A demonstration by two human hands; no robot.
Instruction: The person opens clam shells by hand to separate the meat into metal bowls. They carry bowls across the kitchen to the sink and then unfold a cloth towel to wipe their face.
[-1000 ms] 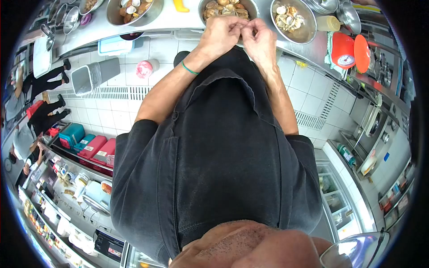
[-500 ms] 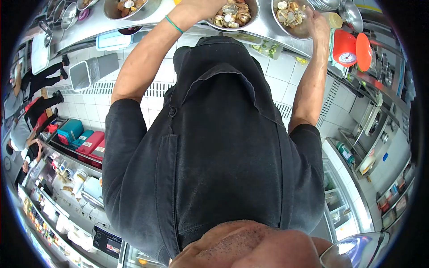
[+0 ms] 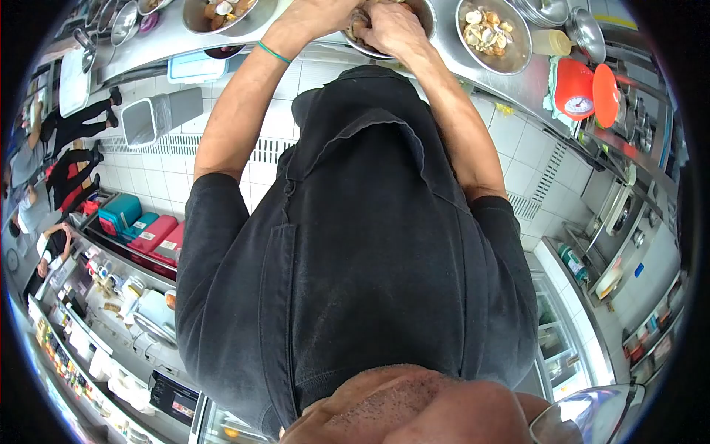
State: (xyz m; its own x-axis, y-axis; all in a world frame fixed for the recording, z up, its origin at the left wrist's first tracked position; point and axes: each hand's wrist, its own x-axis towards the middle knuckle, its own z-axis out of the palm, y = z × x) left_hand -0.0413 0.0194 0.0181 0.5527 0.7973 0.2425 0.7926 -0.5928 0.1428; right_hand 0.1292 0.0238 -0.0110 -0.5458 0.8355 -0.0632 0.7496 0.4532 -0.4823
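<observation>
My left hand [image 3: 325, 13], with a green band at its wrist, reaches to the left rim of the middle metal bowl [image 3: 426, 21]; its fingertips are hidden at the top edge of the view. Over the same bowl, my right hand [image 3: 393, 29] has its fingers curled down into the brown shellfish [image 3: 360, 24]. What lies between those fingers is hidden. To the right stands a metal bowl [image 3: 523, 52] of opened clams [image 3: 484, 33]. Another bowl [image 3: 248, 22] with shellfish sits on the left.
A red scale [image 3: 574, 87], a squat bottle [image 3: 551, 42] and stacked metal bowls [image 3: 586, 35] stand on the right of the steel counter [image 3: 455, 63]. On the floor at left is a grey bin [image 3: 139, 122]. Other people are at the far left.
My right hand has left the right bowl and moved left into the middle bowl, beside my left hand. The view has shifted slightly.
</observation>
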